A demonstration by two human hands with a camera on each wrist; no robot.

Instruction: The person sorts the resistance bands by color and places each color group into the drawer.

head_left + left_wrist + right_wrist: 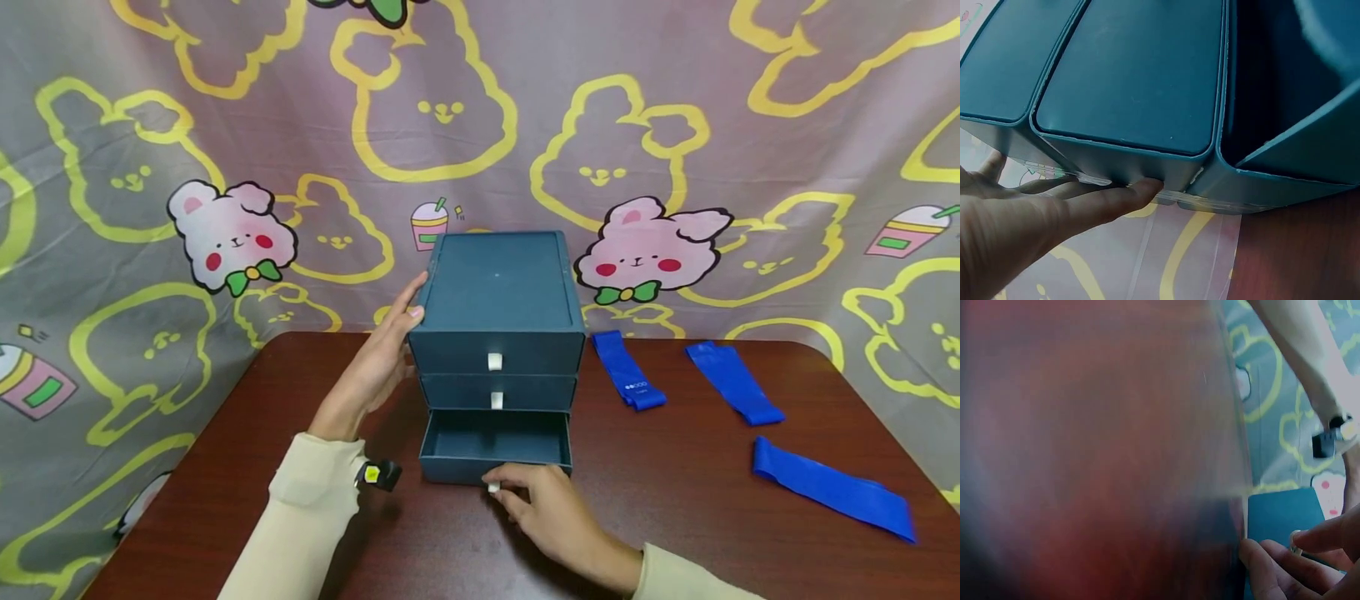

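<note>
A dark blue-green drawer box (pixel 498 287) stands on the table, with three drawers stacked one above another. Its bottom drawer (pixel 452 472) is pulled out, and the inside that shows is bare. My right hand (pixel 551 512) pinches the small white pull tab (pixel 493 487) on that drawer's front between thumb and fingers. Against the box's left side rests my left hand (pixel 380 354), its fingers stretched along the wall; in the left wrist view the fingertips (pixel 1150 185) touch the side near the middle drawer. The two upper drawers are closed, each with a white tab.
Three flat blue bands lie on the brown table (pixel 675 500) to the right: one beside the box (pixel 626 371), another farther right (pixel 735 383), and a third nearer the front (pixel 832 490). A patterned cloth (pixel 480 100) hangs behind the table.
</note>
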